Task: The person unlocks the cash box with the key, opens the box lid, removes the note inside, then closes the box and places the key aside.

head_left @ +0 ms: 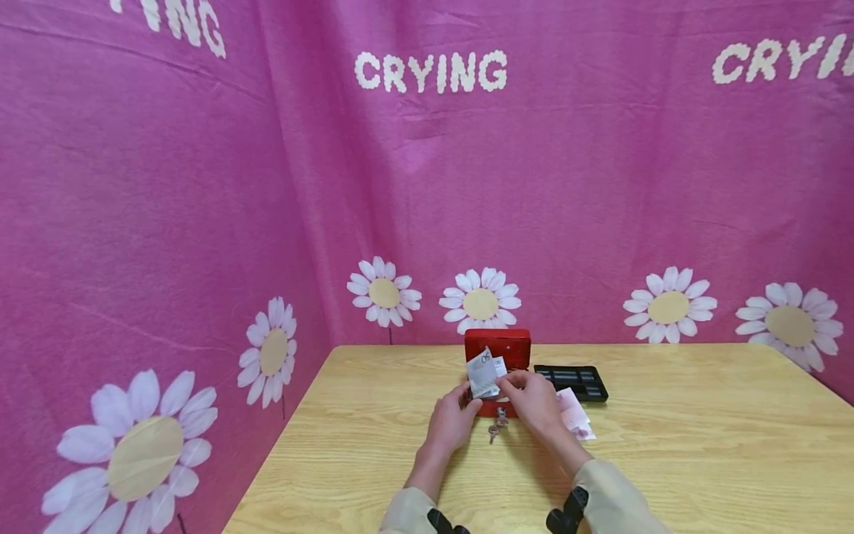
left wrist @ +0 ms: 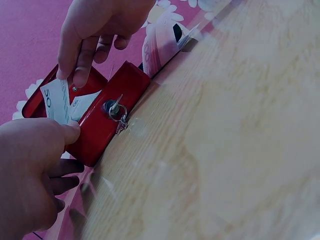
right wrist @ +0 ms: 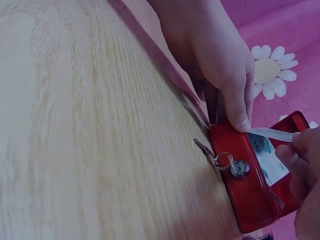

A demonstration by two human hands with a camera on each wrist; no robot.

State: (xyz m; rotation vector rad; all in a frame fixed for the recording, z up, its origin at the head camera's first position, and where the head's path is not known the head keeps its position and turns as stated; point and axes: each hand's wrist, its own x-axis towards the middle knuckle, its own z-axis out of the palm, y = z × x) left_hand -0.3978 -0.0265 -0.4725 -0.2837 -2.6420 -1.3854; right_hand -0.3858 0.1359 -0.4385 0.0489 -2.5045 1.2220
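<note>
A red cash box (head_left: 497, 347) stands on the table with its lid up. Above it, a grey-white banknote (head_left: 482, 375) marked 50 stands tilted. My right hand (head_left: 536, 404) pinches the upper edge of this note between thumb and fingers, as the left wrist view shows. My left hand (head_left: 451, 421) holds the note's lower end with its thumb at the box's front left corner, its other fingers beside the box. Another banknote (right wrist: 272, 167) lies inside the box. A key (right wrist: 204, 146) sits in the front lock (right wrist: 240, 169), with a ring hanging from it.
Right of the box, a black compartment tray (head_left: 590, 384) lies on the wooden table (head_left: 700, 445). Pink banknotes (head_left: 575, 415) lie in front of it, near my right forearm. A pink flowered cloth (head_left: 567, 185) hangs behind and along the left side.
</note>
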